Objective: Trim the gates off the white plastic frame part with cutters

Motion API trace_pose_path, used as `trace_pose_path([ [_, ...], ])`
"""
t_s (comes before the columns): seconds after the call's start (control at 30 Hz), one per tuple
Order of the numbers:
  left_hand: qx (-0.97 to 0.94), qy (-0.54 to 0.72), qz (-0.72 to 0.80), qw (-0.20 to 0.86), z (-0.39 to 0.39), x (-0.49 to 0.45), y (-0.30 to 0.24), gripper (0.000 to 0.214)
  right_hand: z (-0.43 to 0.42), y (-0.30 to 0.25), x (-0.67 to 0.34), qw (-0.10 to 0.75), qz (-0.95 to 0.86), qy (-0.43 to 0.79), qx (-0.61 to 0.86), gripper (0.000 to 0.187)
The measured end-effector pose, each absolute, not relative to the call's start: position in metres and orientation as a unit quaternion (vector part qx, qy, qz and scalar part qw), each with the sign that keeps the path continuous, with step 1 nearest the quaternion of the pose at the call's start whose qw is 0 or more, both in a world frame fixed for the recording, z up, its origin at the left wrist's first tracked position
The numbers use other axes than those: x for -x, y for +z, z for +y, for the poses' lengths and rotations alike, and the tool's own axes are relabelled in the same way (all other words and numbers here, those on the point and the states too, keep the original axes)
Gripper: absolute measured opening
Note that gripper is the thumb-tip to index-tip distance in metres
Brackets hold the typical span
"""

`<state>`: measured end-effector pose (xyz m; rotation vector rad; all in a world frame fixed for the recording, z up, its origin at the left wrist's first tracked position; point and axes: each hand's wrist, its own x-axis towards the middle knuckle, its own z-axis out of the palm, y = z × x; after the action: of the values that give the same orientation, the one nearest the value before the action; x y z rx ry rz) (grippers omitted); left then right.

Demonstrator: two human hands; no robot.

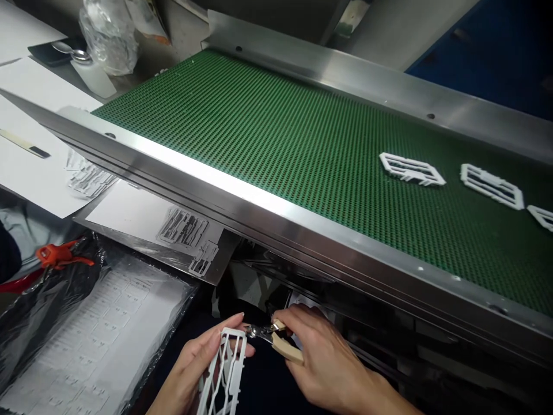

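Note:
My left hand [190, 366] grips a white plastic frame [224, 369] with open lattice cells, held upright at the bottom of the view. My right hand [324, 357] is closed on small cutters with beige handles [283, 343]; their metal jaws touch the frame's top corner. Both hands sit below the conveyor's near steel rail [242, 202]. Three more white frames, the nearest [412, 169], another [491, 185] and one cut off at the edge [543, 216], lie on the green belt [276, 132] at the right.
A plastic-lined box of stacked white frames [86, 340] lies at the lower left. Grey frames [184, 227] rest on a steel shelf beside white paper sheets [30, 167]. An orange clamp [58, 253] and a crumpled clear bag [108, 34] sit at the left.

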<state>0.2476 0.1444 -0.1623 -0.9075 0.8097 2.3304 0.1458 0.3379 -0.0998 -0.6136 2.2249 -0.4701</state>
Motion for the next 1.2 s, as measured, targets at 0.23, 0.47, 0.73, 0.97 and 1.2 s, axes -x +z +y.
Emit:
trace_pose_path([
  [0.23,0.349,0.861,0.26,0.263,0.142,-0.242,-0.144,0.039,0.335,-0.099,-0.146,0.381,0.866,-0.169,0.276,0.039],
  [0.47,0.351,0.858,0.257,0.272,0.141,-0.244,-0.151,0.046,0.338,-0.1,-0.144,0.369,0.87,-0.155,0.288,0.044],
  [0.73,0.334,0.862,0.248,0.29,0.136,-0.24,-0.149,0.043,0.338,-0.099,-0.14,0.352,0.872,-0.122,0.316,0.023],
  [0.97,0.339,0.856,0.249,0.301,0.133,-0.241,-0.146,0.045,0.34,-0.102,-0.139,0.327,0.869,-0.102,0.356,0.017],
  [1.2,0.331,0.866,0.244,0.284,0.136,-0.242,-0.146,0.042,0.339,-0.109,-0.138,0.349,0.867,-0.143,0.325,0.015],
])
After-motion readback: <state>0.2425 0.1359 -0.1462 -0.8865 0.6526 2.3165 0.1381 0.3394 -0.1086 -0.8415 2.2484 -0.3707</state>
